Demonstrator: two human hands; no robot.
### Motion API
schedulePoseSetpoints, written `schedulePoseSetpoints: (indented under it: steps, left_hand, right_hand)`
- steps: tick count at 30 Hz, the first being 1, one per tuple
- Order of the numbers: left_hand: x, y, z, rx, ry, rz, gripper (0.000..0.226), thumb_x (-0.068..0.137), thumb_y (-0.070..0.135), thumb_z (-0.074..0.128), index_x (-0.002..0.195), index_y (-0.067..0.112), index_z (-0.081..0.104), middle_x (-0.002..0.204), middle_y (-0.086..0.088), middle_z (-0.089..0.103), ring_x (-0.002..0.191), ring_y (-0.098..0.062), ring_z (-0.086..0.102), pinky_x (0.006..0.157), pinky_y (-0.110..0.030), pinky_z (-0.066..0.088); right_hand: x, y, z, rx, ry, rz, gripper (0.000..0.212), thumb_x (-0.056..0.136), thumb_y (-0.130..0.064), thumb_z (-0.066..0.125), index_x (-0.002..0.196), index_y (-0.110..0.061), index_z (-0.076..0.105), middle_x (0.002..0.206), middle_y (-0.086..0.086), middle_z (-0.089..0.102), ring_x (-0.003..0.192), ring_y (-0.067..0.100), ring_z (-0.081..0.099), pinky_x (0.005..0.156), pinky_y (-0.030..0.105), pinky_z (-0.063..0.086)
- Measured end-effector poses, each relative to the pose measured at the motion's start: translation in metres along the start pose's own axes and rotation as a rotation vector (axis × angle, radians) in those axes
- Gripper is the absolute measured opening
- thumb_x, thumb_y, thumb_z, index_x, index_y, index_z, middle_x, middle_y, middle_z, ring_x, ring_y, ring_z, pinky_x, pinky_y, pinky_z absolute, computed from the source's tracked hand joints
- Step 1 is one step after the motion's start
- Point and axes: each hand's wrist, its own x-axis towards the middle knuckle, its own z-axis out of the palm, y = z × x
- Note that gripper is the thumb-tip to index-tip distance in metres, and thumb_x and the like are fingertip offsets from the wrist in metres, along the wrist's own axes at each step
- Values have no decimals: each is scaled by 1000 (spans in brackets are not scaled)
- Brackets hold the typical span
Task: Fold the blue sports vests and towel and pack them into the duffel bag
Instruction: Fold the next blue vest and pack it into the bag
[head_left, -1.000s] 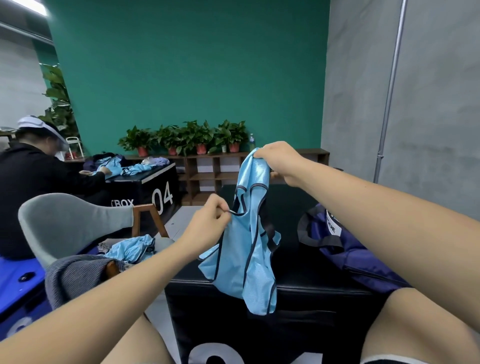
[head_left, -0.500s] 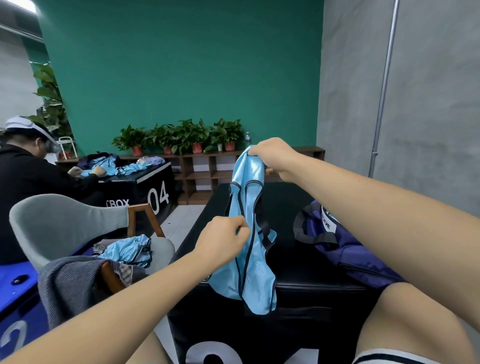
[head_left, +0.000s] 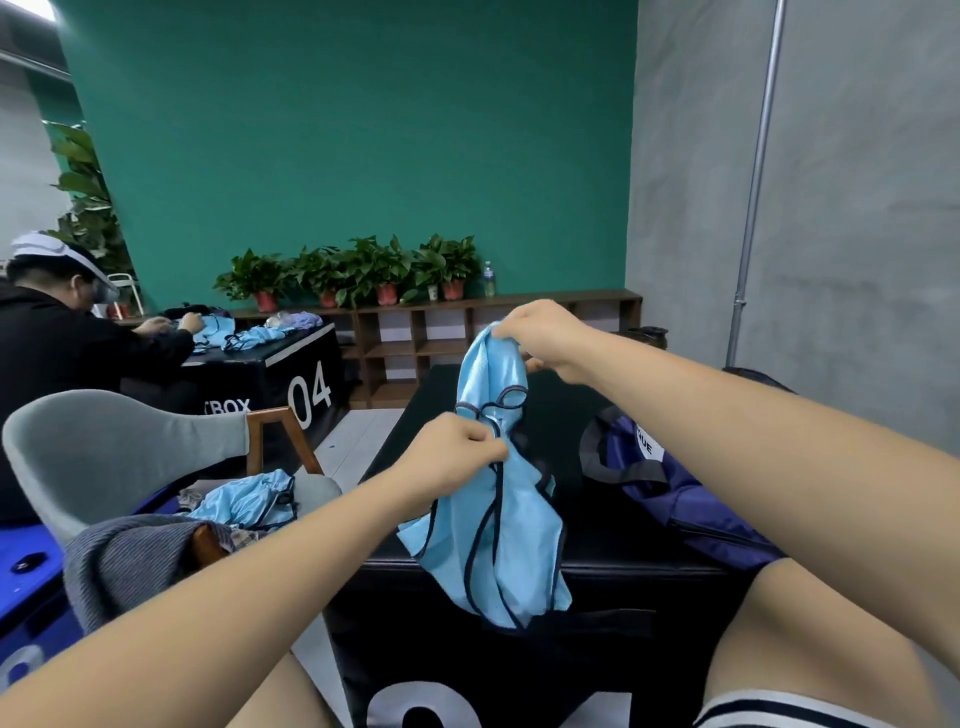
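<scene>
Pinching the blue vest (head_left: 491, 525), both hands' fingers (head_left: 488, 449) stay curled.

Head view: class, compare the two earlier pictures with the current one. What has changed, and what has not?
The left hand, pinching the blue vest, moved rightward, in under the right hand, so the vest hangs narrower and bunched. Nothing was let go. The right hand still holds the vest's top; the duffel bag stays on the black box.

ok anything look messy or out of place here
The vest, pinched by the left hand and right hand, hangs bunched and twisted. A second vest lies crumpled on the chair. Nothing looks spilled or damaged.
</scene>
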Motion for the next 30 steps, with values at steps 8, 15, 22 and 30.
schedulePoseSetpoints:
  steps: [8,15,22,30]
  left_hand:
    - [22,17,-52,-278,150,-33,41,91,41,73,73,11,52,78,-2,33,74,-18,33,71,-36,27]
    - [36,28,-72,-452,256,-89,17,95,38,76,105,25,82,115,9,73,111,-13,65,100,-36,51]
    - [43,37,-82,-484,192,-53,17,92,40,77,98,27,86,107,1,82,106,-27,77,102,-51,59]
    - [44,28,-133,-507,321,41,13,99,26,74,104,24,86,111,7,81,105,-11,72,87,-29,56]
  right_hand:
    - [-52,56,8,-200,88,-47,19,101,-41,66,102,-22,67,105,-4,70,98,17,70,90,43,60]
    - [-83,90,15,98,-142,58,50,94,-72,60,109,-27,75,111,-8,77,108,18,72,89,36,57]
    - [-82,60,9,538,-338,80,42,103,-35,69,138,-12,68,133,9,74,130,32,66,115,48,48]
    - [-52,8,-43,618,-50,-77,8,103,-20,69,104,-15,75,105,5,79,94,20,72,85,32,60]
